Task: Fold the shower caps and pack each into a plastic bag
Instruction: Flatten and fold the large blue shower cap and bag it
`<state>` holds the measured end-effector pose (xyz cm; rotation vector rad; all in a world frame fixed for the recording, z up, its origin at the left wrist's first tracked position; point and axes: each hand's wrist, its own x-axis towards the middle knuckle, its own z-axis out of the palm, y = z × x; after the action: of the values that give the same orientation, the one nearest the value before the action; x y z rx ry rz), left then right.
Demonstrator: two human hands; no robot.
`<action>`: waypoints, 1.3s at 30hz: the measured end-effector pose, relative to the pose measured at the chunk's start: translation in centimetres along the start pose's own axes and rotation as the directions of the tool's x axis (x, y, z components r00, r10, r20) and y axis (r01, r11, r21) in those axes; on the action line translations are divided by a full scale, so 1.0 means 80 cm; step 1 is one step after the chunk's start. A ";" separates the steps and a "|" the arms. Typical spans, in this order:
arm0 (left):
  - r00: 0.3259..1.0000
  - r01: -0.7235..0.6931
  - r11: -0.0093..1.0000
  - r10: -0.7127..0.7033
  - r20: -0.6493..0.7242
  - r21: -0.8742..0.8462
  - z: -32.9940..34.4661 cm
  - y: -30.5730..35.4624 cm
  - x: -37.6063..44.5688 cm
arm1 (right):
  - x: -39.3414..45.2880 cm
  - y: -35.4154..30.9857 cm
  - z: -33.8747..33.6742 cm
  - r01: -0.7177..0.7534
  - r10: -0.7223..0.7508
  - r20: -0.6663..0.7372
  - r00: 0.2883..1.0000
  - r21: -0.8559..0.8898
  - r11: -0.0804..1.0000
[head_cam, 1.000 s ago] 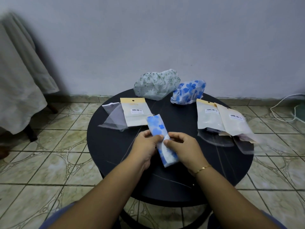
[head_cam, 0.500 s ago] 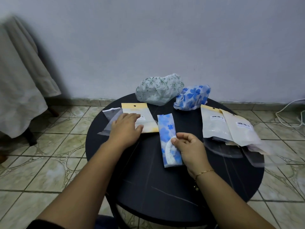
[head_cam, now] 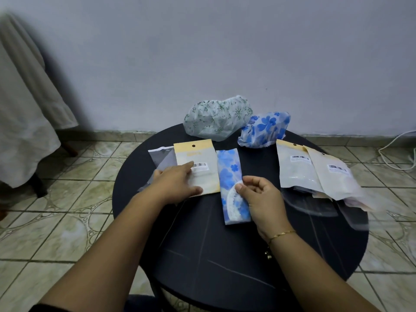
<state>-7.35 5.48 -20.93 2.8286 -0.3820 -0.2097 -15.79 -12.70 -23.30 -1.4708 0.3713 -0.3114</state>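
A folded blue-flowered shower cap (head_cam: 229, 170) lies as a long strip in the middle of the round black table (head_cam: 225, 255). My right hand (head_cam: 263, 199) holds its lower right edge, thumb on the white elastic, fingers curled. My left hand (head_cam: 175, 183) rests with straight fingers on a cream-topped plastic bag (head_cam: 200, 152) just left of the strip. Behind, at the table's far edge, sit two unfolded caps: a green-patterned one (head_cam: 216, 118) and a blue-flowered one (head_cam: 265, 129).
Two more cream-topped bags (head_cam: 295, 172) (head_cam: 333, 176) overlap on the right of the table, with clear film under them. A clear bag (head_cam: 161, 156) lies under the left one. Cloth-draped furniture (head_cam: 22, 131) stands at left; a white cable (head_cam: 396, 152) lies on the tiled floor at right.
My left hand let go of the folded cap and moved left onto the plastic bag. The right hand stayed on the cap, which now lies straighter on the table.
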 end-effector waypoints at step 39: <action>0.939 -0.344 0.919 0.341 -0.052 -0.191 0.026 -0.007 -0.054 | 0.097 -0.035 0.049 -0.563 0.513 0.306 0.802 0.099 0.821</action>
<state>-11.68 6.66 -22.58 2.5147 -0.7966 -0.1401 -7.02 -12.65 -20.71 -1.1415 0.5123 0.3088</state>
